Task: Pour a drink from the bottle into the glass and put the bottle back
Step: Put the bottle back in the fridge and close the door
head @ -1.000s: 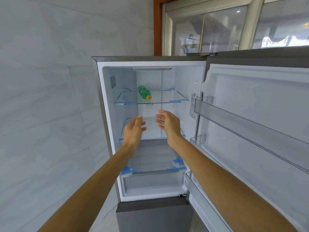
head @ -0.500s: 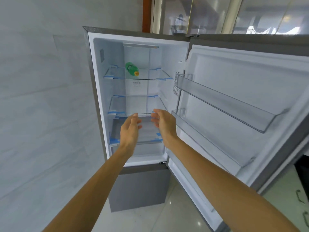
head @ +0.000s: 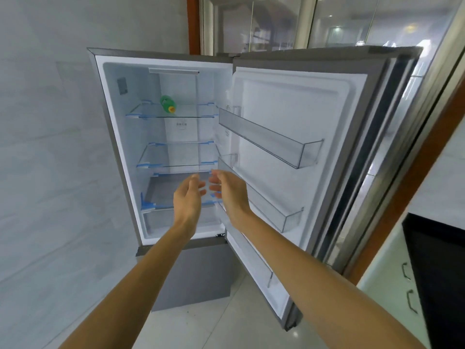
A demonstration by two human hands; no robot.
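Observation:
A green bottle (head: pixel 167 104) with an orange cap lies on its side on the top glass shelf (head: pixel 176 116) of the open fridge (head: pixel 113 137). My left hand (head: pixel 188 197) and my right hand (head: pixel 227 191) are held out in front of the lower shelves, palms facing each other, fingers apart, holding nothing. Both hands are well below the bottle and in front of the fridge opening. No glass shows in this view.
The fridge door (head: pixel 314 127) stands wide open to the right, with clear door bins (head: pixel 271 139). A grey tiled wall (head: pixel 45 147) is on the left. At the right edge is a black counter (head: pixel 437 260) over pale cabinets with handles. The floor is white tile.
The view has pulled back and shifted, so the fridge looks farther away and more of the door and counter shows. My hands have dropped from the middle shelf level to the lower shelf level.

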